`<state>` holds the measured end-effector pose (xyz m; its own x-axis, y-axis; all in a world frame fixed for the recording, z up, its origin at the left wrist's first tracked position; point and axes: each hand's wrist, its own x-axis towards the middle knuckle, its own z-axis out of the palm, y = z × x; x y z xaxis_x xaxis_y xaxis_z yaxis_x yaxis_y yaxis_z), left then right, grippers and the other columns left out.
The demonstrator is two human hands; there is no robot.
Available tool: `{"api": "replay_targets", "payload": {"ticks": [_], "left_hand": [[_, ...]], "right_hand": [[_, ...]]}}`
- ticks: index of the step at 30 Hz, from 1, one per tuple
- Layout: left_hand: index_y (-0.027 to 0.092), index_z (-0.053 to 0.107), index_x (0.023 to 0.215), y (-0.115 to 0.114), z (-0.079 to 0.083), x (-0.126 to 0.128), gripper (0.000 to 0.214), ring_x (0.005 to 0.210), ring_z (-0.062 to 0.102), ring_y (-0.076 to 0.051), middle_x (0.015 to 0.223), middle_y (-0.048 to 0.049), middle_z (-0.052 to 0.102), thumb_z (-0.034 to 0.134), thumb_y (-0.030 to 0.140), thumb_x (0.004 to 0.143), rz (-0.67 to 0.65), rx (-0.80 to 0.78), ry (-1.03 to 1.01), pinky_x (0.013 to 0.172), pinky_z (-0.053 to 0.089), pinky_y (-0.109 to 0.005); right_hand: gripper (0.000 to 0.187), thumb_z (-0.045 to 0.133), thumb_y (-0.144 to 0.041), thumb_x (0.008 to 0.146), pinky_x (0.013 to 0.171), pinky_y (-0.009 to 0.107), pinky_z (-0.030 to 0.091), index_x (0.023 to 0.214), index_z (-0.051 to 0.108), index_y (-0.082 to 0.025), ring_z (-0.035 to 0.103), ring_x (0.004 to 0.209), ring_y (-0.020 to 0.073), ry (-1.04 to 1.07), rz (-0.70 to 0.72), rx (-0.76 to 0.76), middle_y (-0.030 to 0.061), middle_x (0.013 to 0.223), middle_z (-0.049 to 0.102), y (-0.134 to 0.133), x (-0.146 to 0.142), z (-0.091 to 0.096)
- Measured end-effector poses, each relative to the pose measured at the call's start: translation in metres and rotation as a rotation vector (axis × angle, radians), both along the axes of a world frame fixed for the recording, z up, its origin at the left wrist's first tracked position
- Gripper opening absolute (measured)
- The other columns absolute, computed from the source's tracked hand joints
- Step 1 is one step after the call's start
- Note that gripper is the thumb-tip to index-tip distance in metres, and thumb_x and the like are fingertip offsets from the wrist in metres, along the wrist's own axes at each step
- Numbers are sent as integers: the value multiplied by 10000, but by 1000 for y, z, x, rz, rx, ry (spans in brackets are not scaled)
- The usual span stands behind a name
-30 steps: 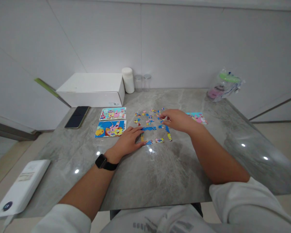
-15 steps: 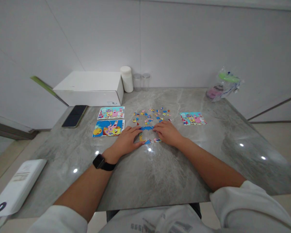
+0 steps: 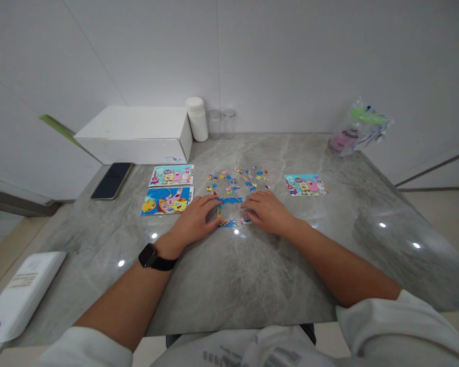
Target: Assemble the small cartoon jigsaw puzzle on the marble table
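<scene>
At the middle of the desk (image 3: 252, 270), the right hand (image 3: 265, 211) has come back from the loose pieces (image 3: 239, 178) to the part-joined puzzle (image 3: 229, 210), so it and the left hand (image 3: 197, 220) now lie flat and open, fingertips pressing its two sides.

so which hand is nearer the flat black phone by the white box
Left. The left hand lies at the left edge of the blue jigsaw frame, on the side of the flat black phone; the right hand lies at the frame's other edge, farther off.
</scene>
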<state>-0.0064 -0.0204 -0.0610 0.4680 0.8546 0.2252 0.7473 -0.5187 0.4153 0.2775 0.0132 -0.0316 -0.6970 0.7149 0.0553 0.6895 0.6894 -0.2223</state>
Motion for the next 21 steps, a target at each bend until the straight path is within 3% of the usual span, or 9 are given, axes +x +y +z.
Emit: {"api": "replay_targets", "payload": {"ticks": [4,21], "left_hand": [[235,647,1399,-1,1,1,545,1402,576,-300,1534,-118,608,726,529,946,-2,-22,-11,1214,447,-494],[269,679,1377,-1,-4,-1,575,1394,586,-336,1524,-111,621,817,513,875,-19,-40,-46,1198,469,-534]], "right_hand": [[272,709,-402,985,983,416,420,1183,771,-227,656,1142,305,-92,26,-37,119,1167,754,-8,-1,6],[151,733,-325,966,929,376,402,1066,774,-219,682,1126,285,-166,29,-113,100,1136,770,-13,-5,12]]}}
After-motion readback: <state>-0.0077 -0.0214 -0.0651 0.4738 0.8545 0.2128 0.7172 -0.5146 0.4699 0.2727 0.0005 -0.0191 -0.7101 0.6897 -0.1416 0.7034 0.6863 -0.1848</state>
